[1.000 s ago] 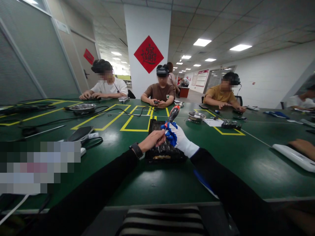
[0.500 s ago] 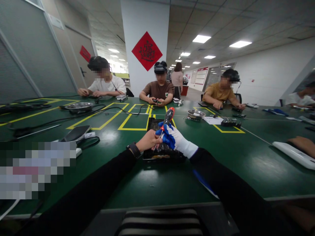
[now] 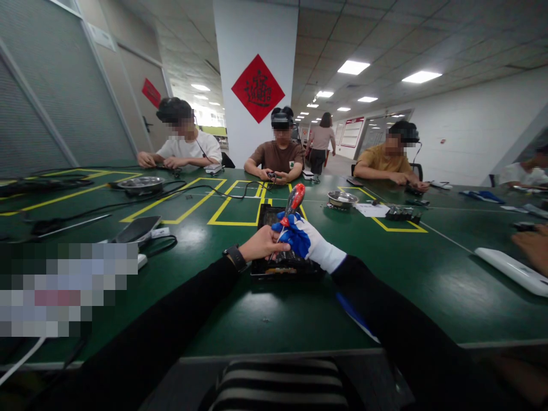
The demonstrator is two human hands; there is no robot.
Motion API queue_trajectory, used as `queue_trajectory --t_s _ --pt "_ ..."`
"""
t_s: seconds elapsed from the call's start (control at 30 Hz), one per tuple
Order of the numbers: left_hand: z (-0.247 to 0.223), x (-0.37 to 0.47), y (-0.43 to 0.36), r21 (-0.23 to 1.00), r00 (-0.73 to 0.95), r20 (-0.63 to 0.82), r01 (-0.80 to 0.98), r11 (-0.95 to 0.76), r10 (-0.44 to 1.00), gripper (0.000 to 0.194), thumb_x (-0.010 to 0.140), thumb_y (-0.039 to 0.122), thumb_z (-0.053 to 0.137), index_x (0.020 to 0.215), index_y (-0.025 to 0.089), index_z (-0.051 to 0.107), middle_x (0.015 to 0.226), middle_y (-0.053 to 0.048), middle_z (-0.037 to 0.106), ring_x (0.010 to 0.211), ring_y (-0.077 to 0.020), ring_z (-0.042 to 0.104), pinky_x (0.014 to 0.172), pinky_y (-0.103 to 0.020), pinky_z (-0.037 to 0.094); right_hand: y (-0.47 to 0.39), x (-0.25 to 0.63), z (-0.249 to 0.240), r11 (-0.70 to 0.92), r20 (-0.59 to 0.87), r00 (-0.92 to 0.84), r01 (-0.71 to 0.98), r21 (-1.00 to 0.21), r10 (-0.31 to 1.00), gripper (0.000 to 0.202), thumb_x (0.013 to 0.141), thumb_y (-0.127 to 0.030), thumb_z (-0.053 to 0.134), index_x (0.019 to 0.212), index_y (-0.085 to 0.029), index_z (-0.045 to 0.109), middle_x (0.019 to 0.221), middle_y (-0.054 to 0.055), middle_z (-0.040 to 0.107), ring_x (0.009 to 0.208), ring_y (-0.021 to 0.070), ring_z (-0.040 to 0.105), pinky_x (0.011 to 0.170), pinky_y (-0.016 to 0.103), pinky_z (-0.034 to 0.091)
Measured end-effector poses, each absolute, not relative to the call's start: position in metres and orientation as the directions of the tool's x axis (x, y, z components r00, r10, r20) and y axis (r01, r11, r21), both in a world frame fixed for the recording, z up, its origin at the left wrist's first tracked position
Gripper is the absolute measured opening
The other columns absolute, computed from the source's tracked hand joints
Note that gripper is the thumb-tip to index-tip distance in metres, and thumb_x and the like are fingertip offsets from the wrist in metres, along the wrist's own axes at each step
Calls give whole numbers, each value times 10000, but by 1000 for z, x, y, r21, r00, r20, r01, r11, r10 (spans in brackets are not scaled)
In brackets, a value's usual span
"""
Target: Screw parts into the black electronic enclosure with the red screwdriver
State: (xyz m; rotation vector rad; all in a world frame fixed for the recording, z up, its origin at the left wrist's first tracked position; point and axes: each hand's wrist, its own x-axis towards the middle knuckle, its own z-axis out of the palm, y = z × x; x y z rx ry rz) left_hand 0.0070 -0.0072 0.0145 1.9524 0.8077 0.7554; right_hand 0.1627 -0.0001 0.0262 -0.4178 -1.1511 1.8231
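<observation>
A screwdriver (image 3: 295,200) with a red and dark grey handle stands tilted, its shaft pointing down to the left. My right hand (image 3: 300,235), in a white and blue glove, is closed round the lower part of it. Bare and wearing a black wristband, my left hand (image 3: 263,243) has its fingers together at the shaft near the tip; whether they pinch the shaft or a small part is hidden. Both hands are over a black open case (image 3: 262,268) on the green table, with dark parts inside partly covered by the hands.
Metal bowls stand on the table (image 3: 205,319) at left (image 3: 141,185) and right (image 3: 342,198). Black cables and a dark flat device (image 3: 139,228) lie left. A white device (image 3: 509,271) lies right. Several people sit around the table; another walks behind.
The view has shifted slightly. My left fingers have changed their pose a little at the shaft. The person in the background has moved right, and the co-worker in yellow has brought both hands closer together.
</observation>
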Motion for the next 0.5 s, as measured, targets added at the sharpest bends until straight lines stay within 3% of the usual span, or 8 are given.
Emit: queue_trajectory --t_s 0.17,0.33,0.5 --pt "14 5 -6 875 631 190 238 -421 752 356 705 416 630 558 105 538 426 13 545 313 -48 437 312 -144 321 -2 160 25 -124 186 -506 -518 -846 842 227 761 -319 639 878 -172 510 705 -13 618 540 86 559 492 200 486" --pt "14 5 -5 868 615 200 250 -428 763 365 720 408 612 531 110 520 409 18 530 306 -48 431 316 -148 321 1 164 34 -248 97 -601 -464 -851 793 273 873 -401 454 958 -155 535 732 12 637 530 96 563 479 220 489" --pt "13 5 -4 872 601 196 255 -419 775 361 716 411 614 537 113 516 404 23 523 306 -46 430 319 -143 318 2 166 34 -265 94 -612 -469 -843 785 296 909 -358 376 1055 -154 535 766 19 645 530 94 567 479 222 490"
